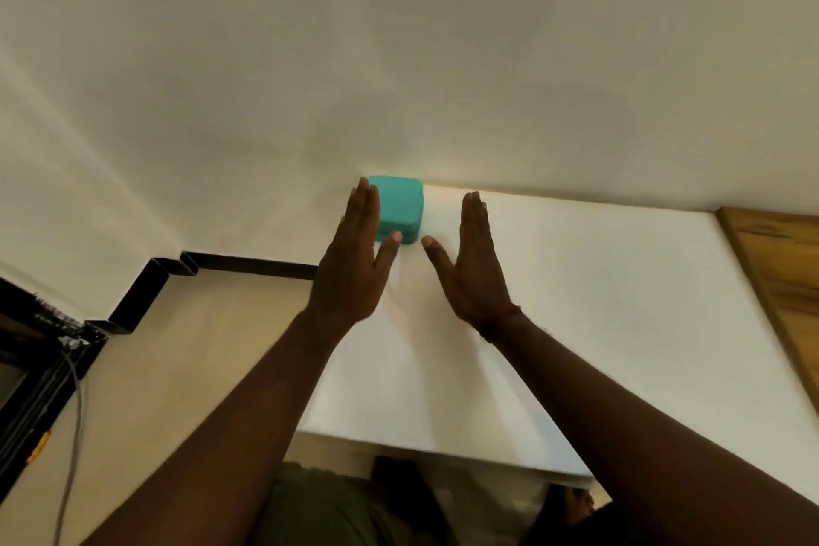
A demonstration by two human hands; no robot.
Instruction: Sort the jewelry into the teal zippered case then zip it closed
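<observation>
The teal zippered case (pixel 401 208) stands closed on the white table (pixel 576 279), at its far left corner against the wall. My left hand (pixel 354 262) is stretched out flat with straight fingers in front of the case's left side, hiding part of it. My right hand (pixel 474 262) is also flat with straight fingers, just right of the case and apart from it. Neither hand holds anything. No jewelry is visible.
A pale wall (pixel 399 58) rises right behind the table. A wooden panel (pixel 780 270) lies along the table's right edge. Left of the table are a black skirting strip (pixel 248 264), a dark frame (pixel 35 359) and a grey cable (pixel 73 434).
</observation>
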